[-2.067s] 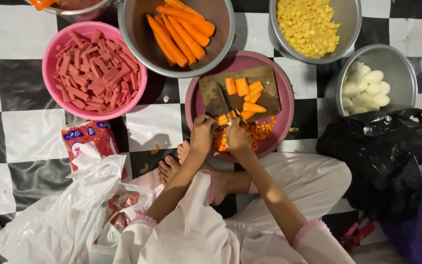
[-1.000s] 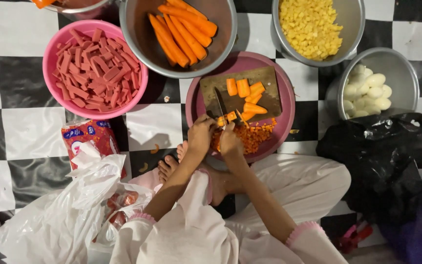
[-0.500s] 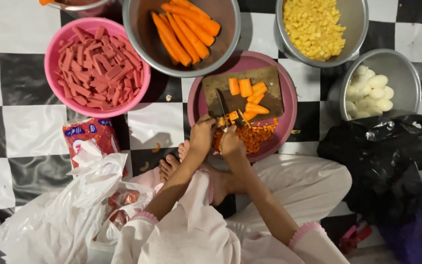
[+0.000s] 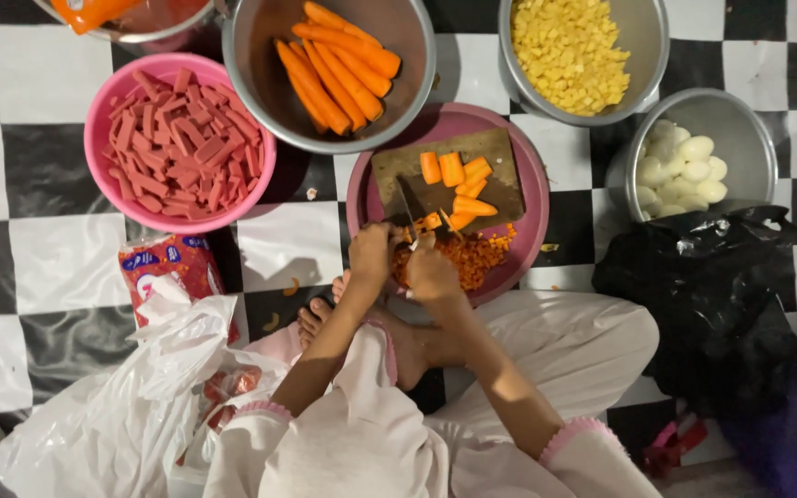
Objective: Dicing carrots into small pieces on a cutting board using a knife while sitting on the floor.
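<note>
A dark cutting board (image 4: 500, 189) lies in a pink tray (image 4: 532, 166) with carrot chunks (image 4: 454, 171) on it. Chopped carrot bits (image 4: 472, 258) are piled at the tray's near edge. My right hand (image 4: 434, 272) grips a knife (image 4: 406, 205) whose blade points away across the board. My left hand (image 4: 371, 254) sits just left of the blade, fingertips pressing a small carrot piece (image 4: 405, 235). Both hands meet at the board's near edge. My bare foot (image 4: 320, 318) rests on the floor beneath my left forearm.
On the checkered floor stand a metal bowl of whole carrots (image 4: 334, 65), a pink bowl of red sausage strips (image 4: 182, 138), a metal bowl of yellow cubes (image 4: 569, 51) and a metal bowl of peeled eggs (image 4: 684, 171). A black bag (image 4: 712, 304) lies right, a white bag (image 4: 113, 415) and a sausage packet (image 4: 163, 267) left.
Both hands stay at the board's near edge with only small shifts. The knife blade moves slightly over the carrot piece. Bowls and bags have not moved.
</note>
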